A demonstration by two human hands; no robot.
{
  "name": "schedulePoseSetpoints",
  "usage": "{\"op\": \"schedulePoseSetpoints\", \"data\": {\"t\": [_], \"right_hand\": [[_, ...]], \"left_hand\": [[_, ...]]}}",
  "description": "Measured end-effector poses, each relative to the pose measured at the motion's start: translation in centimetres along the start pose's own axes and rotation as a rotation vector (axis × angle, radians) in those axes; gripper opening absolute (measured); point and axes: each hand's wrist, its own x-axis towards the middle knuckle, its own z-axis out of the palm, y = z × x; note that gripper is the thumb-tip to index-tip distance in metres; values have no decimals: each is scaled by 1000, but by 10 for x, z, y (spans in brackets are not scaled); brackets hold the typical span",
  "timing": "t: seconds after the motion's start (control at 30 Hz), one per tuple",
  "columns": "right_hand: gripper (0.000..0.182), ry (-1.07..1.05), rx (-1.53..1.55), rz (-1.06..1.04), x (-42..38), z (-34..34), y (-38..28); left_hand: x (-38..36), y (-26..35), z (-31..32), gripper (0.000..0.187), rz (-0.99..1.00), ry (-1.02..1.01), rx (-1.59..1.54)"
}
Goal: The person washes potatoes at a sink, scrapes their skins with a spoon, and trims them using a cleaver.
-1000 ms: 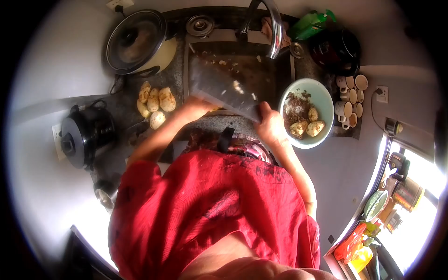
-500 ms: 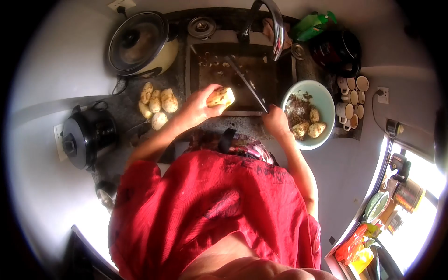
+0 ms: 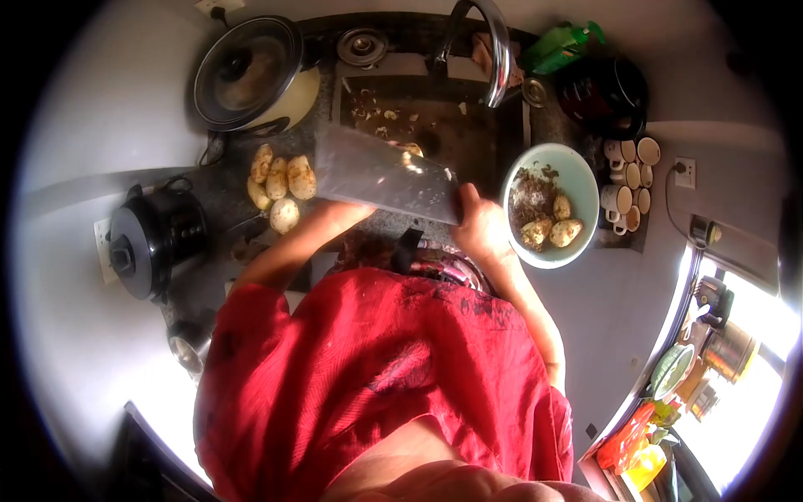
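Note:
My right hand (image 3: 485, 227) is wrapped round the handle of a cleaver (image 3: 368, 171). Its broad blade lies nearly flat to my view, pointing left across the sink's near edge. Behind the blade, my left hand (image 3: 358, 209) is mostly hidden; only its wrist side shows. A small part of the partly peeled potato (image 3: 412, 152) it holds peeks past the blade's far edge. Several partly peeled potatoes (image 3: 277, 179) lie on the counter at left. On the right, a pale green basin (image 3: 592, 205) contains brown peelings (image 3: 532, 199) and brown-patched potatoes (image 3: 565, 233).
Pale scraps lie in the dark sink (image 3: 493, 138) under a curved faucet (image 3: 499, 58). A lidded pot (image 3: 251, 75) and a black cooker (image 3: 159, 243) stand at left. Mugs (image 3: 617, 199), a green bottle (image 3: 556, 50) and a dark appliance (image 3: 598, 92) are at right.
The cleaver has swung left and turned from edge-on to broadside, over my left hand and the potato. My right hand has shifted slightly left and nearer my body.

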Motion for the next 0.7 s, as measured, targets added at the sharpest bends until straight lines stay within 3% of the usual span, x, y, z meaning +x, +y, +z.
{"op": "schedulePoseSetpoints", "data": {"t": [0.03,0.07,0.1,0.17,0.2,0.27,0.33,0.37,0.43,0.57,0.63,0.67,0.7], "right_hand": [[36,-29,-104,-7,0,-2,-5],[35,-30,-147,-27,1,-1,-7],[35,-29,-146,-26,1,-1,-6],[35,-49,-133,-33,3,-3,-3],[35,-49,-133,-31,5,-1,-1],[33,-65,-182,66,10,6,7],[29,-23,-122,169,21,18,33],[29,-9,-73,219,24,22,46],[29,-31,-6,236,23,24,57],[27,-28,251,225,12,21,53],[28,-38,342,177,10,18,44],[28,-64,321,189,9,14,36],[28,-59,322,191,9,11,31]], "left_hand": [[-1,-3,-5,39,-102,82,-201],[-1,-5,-10,39,-103,81,-200],[0,3,-1,40,57,68,388],[1,1,-3,42,221,49,974],[-1,-5,-7,46,187,65,685],[-6,-10,-17,50,153,85,396],[-8,20,10,61,508,34,1943],[-8,30,26,66,399,52,1916],[-10,34,29,69,518,71,1905],[-3,30,12,65,498,109,1865],[0,21,-6,62,-129,224,1046],[1,14,-14,55,-119,198,780],[2,11,-22,55,-119,193,781]]}}
